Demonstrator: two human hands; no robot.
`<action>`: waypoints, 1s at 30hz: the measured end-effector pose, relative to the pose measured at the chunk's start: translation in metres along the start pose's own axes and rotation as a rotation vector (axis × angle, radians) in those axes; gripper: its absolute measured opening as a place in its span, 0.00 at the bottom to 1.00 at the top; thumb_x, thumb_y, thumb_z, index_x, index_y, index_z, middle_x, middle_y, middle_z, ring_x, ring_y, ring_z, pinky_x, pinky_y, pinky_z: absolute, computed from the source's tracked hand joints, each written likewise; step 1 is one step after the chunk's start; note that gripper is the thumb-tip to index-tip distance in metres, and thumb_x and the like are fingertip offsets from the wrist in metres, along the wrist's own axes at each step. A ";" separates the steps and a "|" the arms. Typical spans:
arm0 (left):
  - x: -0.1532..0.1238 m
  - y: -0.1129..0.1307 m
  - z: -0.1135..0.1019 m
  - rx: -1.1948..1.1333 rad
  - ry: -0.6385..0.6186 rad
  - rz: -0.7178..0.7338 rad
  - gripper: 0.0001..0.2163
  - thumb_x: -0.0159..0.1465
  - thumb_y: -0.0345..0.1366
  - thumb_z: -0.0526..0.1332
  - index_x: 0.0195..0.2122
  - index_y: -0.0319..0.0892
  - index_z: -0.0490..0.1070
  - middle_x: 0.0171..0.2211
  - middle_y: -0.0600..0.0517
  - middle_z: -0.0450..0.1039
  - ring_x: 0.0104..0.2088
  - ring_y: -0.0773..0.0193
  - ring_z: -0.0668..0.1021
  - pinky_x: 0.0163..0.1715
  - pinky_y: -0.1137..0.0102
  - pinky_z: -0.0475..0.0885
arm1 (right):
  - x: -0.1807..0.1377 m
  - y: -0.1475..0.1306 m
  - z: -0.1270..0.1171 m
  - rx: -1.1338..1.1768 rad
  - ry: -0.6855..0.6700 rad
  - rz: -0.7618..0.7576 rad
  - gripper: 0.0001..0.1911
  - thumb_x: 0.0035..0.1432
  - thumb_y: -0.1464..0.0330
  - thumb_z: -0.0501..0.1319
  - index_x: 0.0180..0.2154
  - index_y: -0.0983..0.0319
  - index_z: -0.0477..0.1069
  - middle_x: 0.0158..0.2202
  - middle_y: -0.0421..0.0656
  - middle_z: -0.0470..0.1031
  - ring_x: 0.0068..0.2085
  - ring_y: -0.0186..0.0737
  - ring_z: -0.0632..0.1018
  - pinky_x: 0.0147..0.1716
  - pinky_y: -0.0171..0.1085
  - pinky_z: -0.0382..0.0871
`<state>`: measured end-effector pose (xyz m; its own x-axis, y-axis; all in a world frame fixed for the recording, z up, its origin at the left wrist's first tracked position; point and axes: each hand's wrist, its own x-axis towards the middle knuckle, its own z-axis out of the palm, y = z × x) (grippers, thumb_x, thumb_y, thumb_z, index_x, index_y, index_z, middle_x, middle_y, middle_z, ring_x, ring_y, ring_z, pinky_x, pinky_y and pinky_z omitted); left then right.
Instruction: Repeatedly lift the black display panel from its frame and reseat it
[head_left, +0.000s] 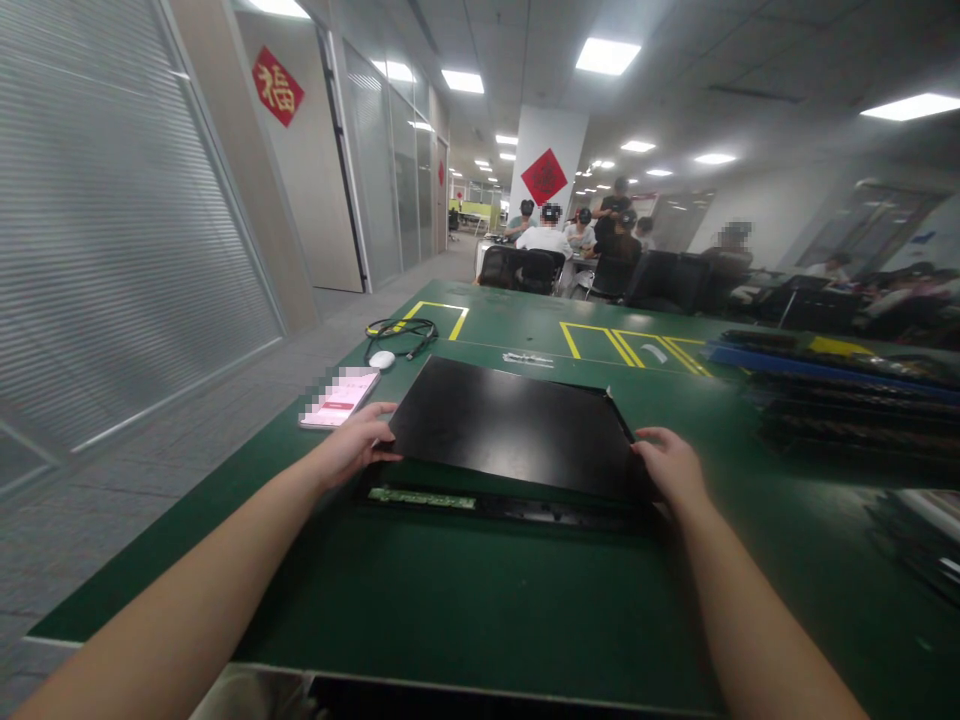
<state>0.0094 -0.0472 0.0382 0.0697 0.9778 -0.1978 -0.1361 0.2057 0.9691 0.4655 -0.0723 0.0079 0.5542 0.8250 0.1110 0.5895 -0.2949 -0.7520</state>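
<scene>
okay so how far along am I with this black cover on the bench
Done: the black cover is raised at its near edge, showing a green strip of circuit board in the chassis below. In hand: left hand and right hand each grip a near corner. Left: its far edge still sits low, so it isn't clear.

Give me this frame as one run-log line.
left hand: grips black panel at left edge | right hand: grips its right corner | panel: near edge lifted over black chassis | nearby: phone, mouse
</scene>
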 end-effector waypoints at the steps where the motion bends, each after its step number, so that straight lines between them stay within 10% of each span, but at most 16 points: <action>1: 0.002 -0.001 0.000 -0.003 0.010 0.003 0.21 0.45 0.22 0.62 0.42 0.42 0.71 0.30 0.52 0.76 0.29 0.59 0.80 0.24 0.67 0.79 | 0.000 -0.001 0.000 -0.009 -0.001 -0.004 0.16 0.48 0.65 0.62 0.41 0.58 0.77 0.27 0.41 0.77 0.28 0.40 0.74 0.27 0.36 0.64; 30: -0.006 0.005 0.015 0.077 0.065 -0.072 0.25 0.56 0.24 0.65 0.56 0.44 0.71 0.36 0.48 0.82 0.29 0.57 0.83 0.22 0.69 0.79 | -0.004 -0.005 -0.001 -0.250 0.004 -0.116 0.12 0.51 0.65 0.59 0.36 0.57 0.79 0.30 0.44 0.79 0.32 0.43 0.75 0.30 0.38 0.63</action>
<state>0.0228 -0.0522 0.0464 0.0118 0.9616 -0.2741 -0.0564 0.2743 0.9600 0.4604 -0.0748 0.0120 0.4760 0.8586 0.1901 0.7760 -0.3085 -0.5501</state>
